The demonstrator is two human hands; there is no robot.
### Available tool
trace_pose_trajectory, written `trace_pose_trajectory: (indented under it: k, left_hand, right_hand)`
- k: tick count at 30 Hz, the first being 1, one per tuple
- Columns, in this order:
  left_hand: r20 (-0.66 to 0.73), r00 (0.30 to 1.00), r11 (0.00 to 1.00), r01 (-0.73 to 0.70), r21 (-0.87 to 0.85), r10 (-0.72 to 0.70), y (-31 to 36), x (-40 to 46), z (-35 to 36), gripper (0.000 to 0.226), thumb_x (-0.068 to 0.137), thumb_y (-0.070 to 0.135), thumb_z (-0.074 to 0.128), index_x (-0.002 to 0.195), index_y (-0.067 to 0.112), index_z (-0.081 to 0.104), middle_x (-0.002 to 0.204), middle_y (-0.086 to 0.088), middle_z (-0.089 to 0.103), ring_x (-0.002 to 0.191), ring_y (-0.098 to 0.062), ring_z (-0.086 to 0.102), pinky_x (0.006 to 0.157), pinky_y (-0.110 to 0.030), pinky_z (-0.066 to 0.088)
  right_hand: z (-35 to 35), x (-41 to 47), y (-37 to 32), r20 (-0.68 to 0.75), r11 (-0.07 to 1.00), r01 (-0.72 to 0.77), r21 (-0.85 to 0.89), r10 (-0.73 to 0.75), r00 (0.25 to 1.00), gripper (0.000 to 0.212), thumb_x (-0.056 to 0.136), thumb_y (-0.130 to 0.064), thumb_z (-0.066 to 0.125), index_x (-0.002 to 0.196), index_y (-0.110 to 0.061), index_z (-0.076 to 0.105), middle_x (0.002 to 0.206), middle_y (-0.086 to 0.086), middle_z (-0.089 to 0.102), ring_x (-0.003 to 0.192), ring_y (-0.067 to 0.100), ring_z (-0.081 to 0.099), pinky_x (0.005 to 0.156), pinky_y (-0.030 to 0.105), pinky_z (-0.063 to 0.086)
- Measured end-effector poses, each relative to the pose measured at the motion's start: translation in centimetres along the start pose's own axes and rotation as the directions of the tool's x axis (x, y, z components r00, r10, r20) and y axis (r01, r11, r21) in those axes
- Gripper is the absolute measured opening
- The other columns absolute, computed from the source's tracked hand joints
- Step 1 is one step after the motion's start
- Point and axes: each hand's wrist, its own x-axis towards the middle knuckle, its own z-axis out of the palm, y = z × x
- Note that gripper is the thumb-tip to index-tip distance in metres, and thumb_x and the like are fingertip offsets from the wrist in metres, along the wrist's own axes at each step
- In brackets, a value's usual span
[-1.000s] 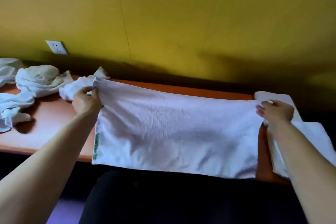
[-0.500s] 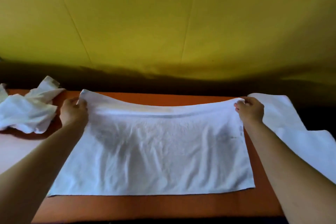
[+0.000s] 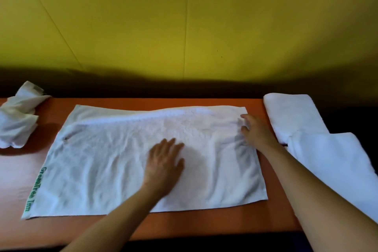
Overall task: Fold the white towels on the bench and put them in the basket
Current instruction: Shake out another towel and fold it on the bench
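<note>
While the white towel [image 3: 126, 161] lies spread flat across the middle of the frame on the orange worktop [image 3: 204, 223], both hands rest on top of it rather than gripping it. Its left hand [image 3: 163, 165] sits palm down near the towel's centre, fingers [image 3: 170, 145] extended and slightly spread, released and pressing on the cloth. At the right of the frame the right hand [image 3: 255, 131] lies near the towel's upper right corner, fingers [image 3: 245, 117] stretched out flat against the fabric, holding nothing; the cloth is puckered into small creases just beside them.

Terry cloth with a nubby, wrinkled surface makes up the towel, which is roughly rectangular, with its far long edge doubled over into a thicker band. Green lettering [image 3: 35, 188] runs along its left short edge. Smooth and slightly glossy, the worktop shows bare along the near edge and at the left.

A crumpled white towel [image 3: 19, 118] is heaped at the upper left of the worktop, apart from the spread one. Folded white towels [image 3: 319, 135] lie at the right, overlapping one another, just beside the right forearm. Behind everything rises a yellow-green wall [image 3: 184, 16] with thin seams.
</note>
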Motion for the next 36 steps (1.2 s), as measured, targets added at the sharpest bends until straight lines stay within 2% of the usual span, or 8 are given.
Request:
trace_pose_trajectory:
  k: [6, 11, 15, 18, 22, 24, 28, 36]
  left_hand:
    - [0.06, 0.932, 0.933, -0.356, -0.042, 0.358, 11.1, -2.0, 4.5, 0.045, 0.087, 0.044, 0.057, 0.127, 0.024, 0.062, 0.129, -0.005, 0.063, 0.113, -0.031, 0.061, 0.096, -0.042, 0.051]
    - [0.228, 0.874, 0.892, -0.449, 0.044, 0.429, 15.4, -2.7, 6.4, 0.051, 0.081, 0.057, 0.053, 0.118, 0.024, 0.063, 0.108, 0.001, 0.059, 0.087, -0.023, 0.055, 0.078, -0.037, 0.052]
    - [0.237, 0.886, 0.909, -0.416, 0.03, 0.397, 16.3, -2.8, 6.9, 0.03, 0.069, 0.029, 0.07, 0.095, 0.019, 0.059, 0.088, 0.0, 0.055, 0.069, -0.021, 0.048, 0.059, -0.032, 0.044]
    - [0.289, 0.896, 0.941, -0.33, -0.074, 0.337, 16.7, -2.9, 6.2, 0.046, 0.055, 0.018, 0.07, 0.096, 0.016, 0.05, 0.083, -0.002, 0.052, 0.065, -0.021, 0.049, 0.055, -0.028, 0.036]
    - [0.297, 0.94, 0.954, -0.077, -0.29, 0.166, 17.8, -3.6, 5.1, 0.036, 0.081, 0.011, 0.057, 0.116, 0.012, 0.046, 0.104, -0.009, 0.055, 0.087, -0.031, 0.056, 0.065, -0.034, 0.034]
    - [0.331, 0.938, 0.926, 0.031, -0.375, 0.102, 18.3, -4.3, 4.1, 0.031, 0.092, 0.018, 0.052, 0.122, 0.014, 0.044, 0.113, -0.009, 0.057, 0.096, -0.029, 0.056, 0.073, -0.032, 0.035]
    - [0.312, 0.95, 0.832, 0.151, -0.533, 0.027, 19.0, -5.6, 0.4, 0.018, 0.1, 0.032, 0.047, 0.108, 0.017, 0.04, 0.1, -0.004, 0.058, 0.083, -0.025, 0.053, 0.068, -0.033, 0.035]
    - [0.143, 0.976, 0.721, 0.22, -0.658, -0.167, 16.4, -8.0, -6.1, 0.033, 0.102, 0.042, 0.039, 0.078, 0.019, 0.038, 0.064, 0.005, 0.038, 0.061, -0.013, 0.038, 0.061, -0.033, 0.032]
  right_hand:
    - [-0.9, -0.3, 1.7, -0.078, 0.994, -0.089, -0.058, 0.085, 0.993, 0.039, 0.096, -0.025, 0.058, 0.133, -0.012, 0.058, 0.131, 0.016, 0.061, 0.117, 0.037, 0.057, 0.098, 0.042, 0.047]
    - [-1.0, 0.3, 1.0, -0.053, 0.968, -0.25, 0.014, 0.251, 0.967, 0.05, 0.096, -0.046, 0.059, 0.131, -0.011, 0.056, 0.131, 0.012, 0.062, 0.119, 0.036, 0.059, 0.095, 0.04, 0.047]
    - [-0.4, 0.9, 0.3, -0.023, 0.95, -0.302, 0.08, 0.305, 0.952, 0.031, 0.093, -0.037, 0.067, 0.105, -0.009, 0.064, 0.099, 0.006, 0.067, 0.092, 0.03, 0.066, 0.067, 0.03, 0.045]
    - [0.0, 1.2, 0.0, 0.0, 0.948, -0.299, 0.114, 0.301, 0.954, 0.022, 0.09, -0.022, 0.064, 0.072, -0.014, 0.056, 0.07, 0.001, 0.058, 0.073, 0.028, 0.064, 0.053, 0.025, 0.038]
    - [-1.8, 0.7, -0.4, -0.059, 0.889, -0.335, 0.313, 0.37, 0.927, 0.022, 0.084, -0.016, 0.069, 0.103, -0.006, 0.07, 0.104, 0.013, 0.069, 0.096, 0.032, 0.064, 0.079, 0.033, 0.048]
    - [-3.2, -0.1, 0.0, 0.033, 0.756, -0.458, 0.469, 0.503, 0.864, 0.031, 0.077, -0.017, 0.069, 0.104, -0.002, 0.07, 0.106, 0.015, 0.07, 0.09, 0.031, 0.064, 0.073, 0.032, 0.049]
    - [-5.2, -1.6, 0.1, 0.175, 0.554, -0.549, 0.626, 0.586, 0.791, 0.034, 0.073, -0.023, 0.073, 0.099, -0.001, 0.069, 0.108, 0.02, 0.072, 0.094, 0.037, 0.07, 0.088, 0.047, 0.057]
    - [-6.7, -3.3, -8.0, 0.07, 0.506, -0.327, 0.798, 0.462, 0.884, 0.031, 0.089, -0.025, 0.068, 0.116, -0.009, 0.066, 0.117, 0.017, 0.069, 0.102, 0.034, 0.069, 0.089, 0.049, 0.057]
